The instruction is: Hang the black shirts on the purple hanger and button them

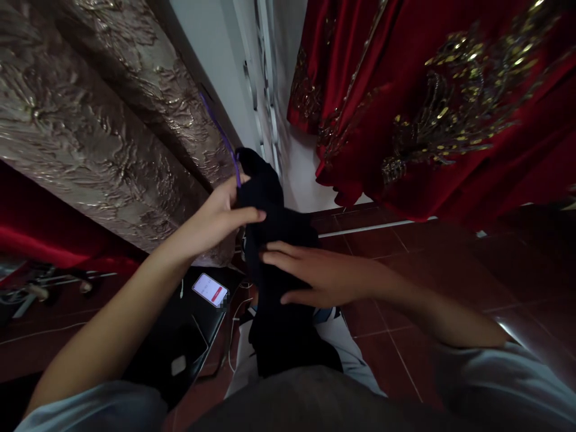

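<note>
A black garment (276, 282) hangs down in front of me from the middle of the view to my lap. My left hand (216, 219) pinches its upper edge between thumb and fingers, close to a thin purple cord (225, 141) that runs up along the wall. My right hand (324, 273) lies across the cloth lower down, its fingers stretched out flat and pressed on the fabric.
A gold embossed curtain (90, 120) fills the upper left. Red embroidered fabric (441, 102) hangs at the upper right. A white wall and door frame (265, 78) stand between them. A phone (210, 289) with a lit screen lies below on dark bags. Red tiled floor (427, 264) spreads right.
</note>
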The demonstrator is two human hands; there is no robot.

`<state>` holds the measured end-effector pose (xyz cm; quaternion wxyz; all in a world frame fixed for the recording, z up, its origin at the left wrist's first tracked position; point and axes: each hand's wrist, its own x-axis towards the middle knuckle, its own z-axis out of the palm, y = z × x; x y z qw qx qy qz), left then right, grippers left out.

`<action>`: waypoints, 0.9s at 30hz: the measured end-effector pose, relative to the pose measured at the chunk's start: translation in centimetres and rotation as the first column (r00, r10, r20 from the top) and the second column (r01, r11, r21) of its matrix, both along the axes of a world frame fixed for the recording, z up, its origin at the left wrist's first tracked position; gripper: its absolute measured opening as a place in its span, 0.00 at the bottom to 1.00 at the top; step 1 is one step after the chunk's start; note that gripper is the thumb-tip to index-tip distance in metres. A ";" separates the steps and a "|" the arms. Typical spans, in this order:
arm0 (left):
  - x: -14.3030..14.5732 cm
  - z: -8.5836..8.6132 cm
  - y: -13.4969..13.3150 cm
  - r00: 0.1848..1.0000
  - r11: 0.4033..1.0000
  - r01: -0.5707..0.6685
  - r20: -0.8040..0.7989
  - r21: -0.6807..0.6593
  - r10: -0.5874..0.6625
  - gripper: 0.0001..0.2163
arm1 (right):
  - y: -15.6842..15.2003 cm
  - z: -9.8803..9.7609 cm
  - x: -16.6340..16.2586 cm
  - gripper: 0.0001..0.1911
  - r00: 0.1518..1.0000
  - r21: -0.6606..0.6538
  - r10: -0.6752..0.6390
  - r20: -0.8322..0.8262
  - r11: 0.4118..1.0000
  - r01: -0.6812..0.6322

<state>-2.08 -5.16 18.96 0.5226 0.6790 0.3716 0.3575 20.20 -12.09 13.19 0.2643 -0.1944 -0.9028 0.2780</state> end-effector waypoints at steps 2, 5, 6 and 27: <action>-2.2 -0.6 -0.6 0.980 0.996 0.089 -0.179 0.010 -0.085 0.14 | 1.4 0.0 1.1 0.19 0.998 -0.114 0.058 -0.006 0.992 -0.058; -5.6 -0.5 -0.9 0.883 0.981 0.195 -0.433 -0.017 -0.183 0.10 | 4.9 -0.9 3.8 0.13 0.942 -0.132 -0.257 -0.218 0.964 0.232; -6.6 -0.1 -0.8 0.846 0.977 0.211 -0.500 -0.008 -0.187 0.10 | 6.3 -1.5 4.6 0.15 0.886 -0.109 -0.376 -0.271 0.927 0.359; -9.1 -1.0 8.6 0.885 0.756 -0.388 -0.017 0.527 0.466 0.22 | 15.7 3.3 7.4 0.13 0.499 -0.582 -0.638 -0.586 0.760 0.288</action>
